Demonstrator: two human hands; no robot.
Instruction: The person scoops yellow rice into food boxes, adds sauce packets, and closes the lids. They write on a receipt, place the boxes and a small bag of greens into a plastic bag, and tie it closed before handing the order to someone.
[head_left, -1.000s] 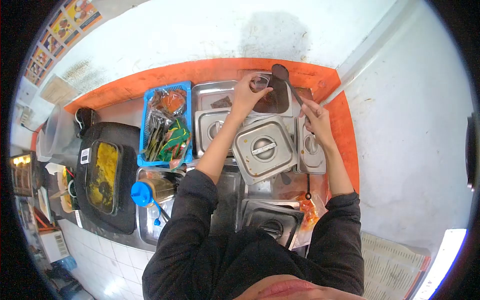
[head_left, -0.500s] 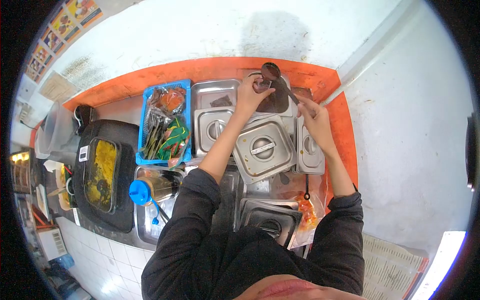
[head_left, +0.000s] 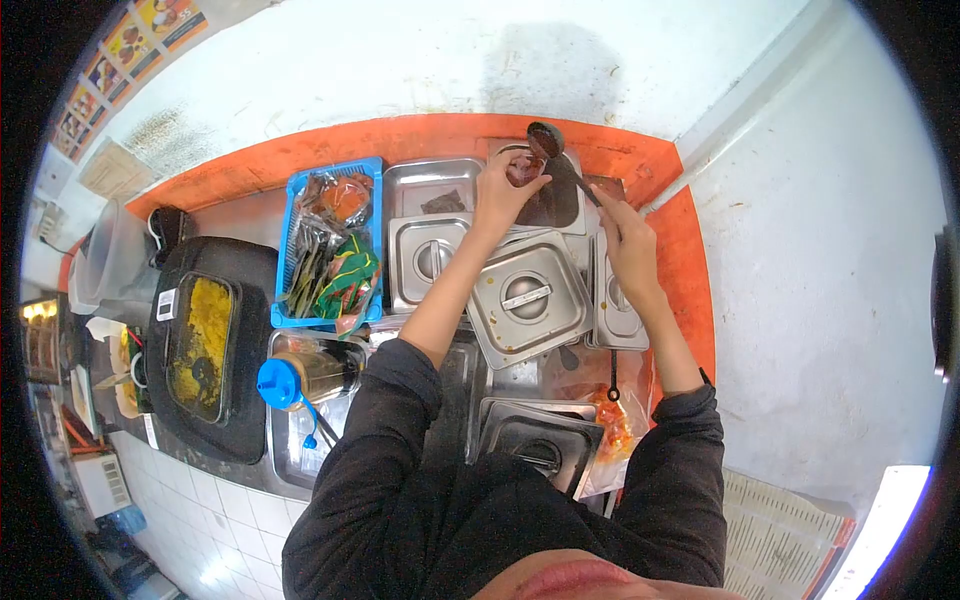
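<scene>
My left hand is closed around a small clear plastic cup with dark reddish-brown sauce in it. My right hand grips the handle of a black ladle, whose bowl is tilted beside and just above the cup. Both are over a steel pan of dark sauce at the back of the counter. Below my hands lies a steel lid with a handle, set askew over neighbouring pans. Another narrow lidded pan sits under my right forearm.
A blue basket of bagged food and a lidded pan stand to the left. Further left are a blue-capped bottle and a black container of yellow food. Stacked lids lie near my body; an orange-edged wall closes the back.
The ladle's bowl has shifted slightly right and tipped more towards the cup. My right hand has turned a little on the handle. My left hand stays nearly in place.
</scene>
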